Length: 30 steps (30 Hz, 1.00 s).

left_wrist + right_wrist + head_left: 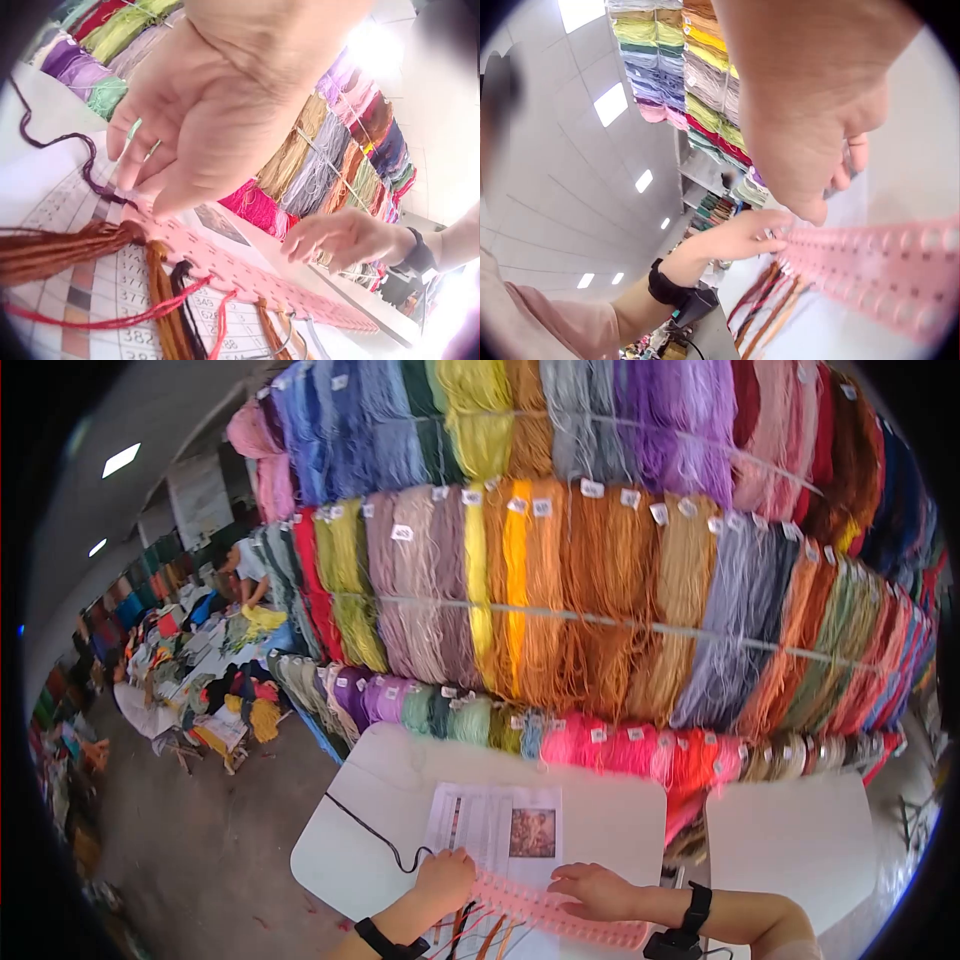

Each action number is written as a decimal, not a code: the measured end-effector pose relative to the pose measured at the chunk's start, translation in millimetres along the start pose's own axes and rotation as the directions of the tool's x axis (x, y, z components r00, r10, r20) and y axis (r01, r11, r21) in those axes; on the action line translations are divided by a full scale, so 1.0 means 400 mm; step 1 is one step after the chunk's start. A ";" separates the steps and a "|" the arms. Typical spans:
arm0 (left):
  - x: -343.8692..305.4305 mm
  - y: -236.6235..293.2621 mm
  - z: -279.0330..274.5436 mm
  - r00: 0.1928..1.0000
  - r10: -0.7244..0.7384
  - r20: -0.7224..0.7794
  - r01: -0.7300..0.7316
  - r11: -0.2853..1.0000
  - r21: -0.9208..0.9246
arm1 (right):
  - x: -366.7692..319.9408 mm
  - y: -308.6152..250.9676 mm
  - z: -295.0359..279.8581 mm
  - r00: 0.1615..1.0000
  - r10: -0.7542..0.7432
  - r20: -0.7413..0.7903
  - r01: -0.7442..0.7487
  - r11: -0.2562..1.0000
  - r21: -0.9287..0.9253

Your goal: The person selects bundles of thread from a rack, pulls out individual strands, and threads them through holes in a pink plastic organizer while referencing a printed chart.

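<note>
A long pink perforated thread holder (530, 906) lies slantwise over a printed sheet (493, 805) on the white table (400, 760). My left hand (446, 877) pinches the holder's left end between thumb and fingers, where a dark purple thread (90, 169) runs into it. Along its near edge hang a brown thread bundle (67, 251), a black thread (182, 300), red threads (135, 319) and several others. Over the holder's right part is my right hand (597, 892), fingers loosely bent, with nothing held in them. In the left wrist view, this right hand (341, 238) appears apart from the holder.
Racks of labelled yarn skeins (600, 580) in many colours rise behind the table. A second white table (790, 830) stands at the right. Farther left, a person (248, 570) bends over a table heaped with yarn (215, 680). Both my wrists wear black straps (698, 908).
</note>
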<state>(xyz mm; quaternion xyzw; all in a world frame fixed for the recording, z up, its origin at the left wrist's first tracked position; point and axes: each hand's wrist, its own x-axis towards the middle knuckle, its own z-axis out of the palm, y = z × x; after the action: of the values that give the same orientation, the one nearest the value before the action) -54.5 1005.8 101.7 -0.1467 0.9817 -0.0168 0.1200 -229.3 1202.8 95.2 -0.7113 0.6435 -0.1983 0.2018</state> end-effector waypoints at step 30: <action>0.371 -0.292 -0.700 0.350 0.505 -0.789 -0.434 0.834 0.341 | 0.572 -0.029 -0.647 0.307 0.126 -0.943 -0.148 0.986 0.084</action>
<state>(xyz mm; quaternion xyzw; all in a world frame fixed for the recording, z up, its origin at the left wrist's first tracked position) -226.5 850.1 347.2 0.1729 0.9064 -0.0873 -0.3753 -338.6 967.8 323.8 -0.4068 0.6997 -0.5516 -0.2016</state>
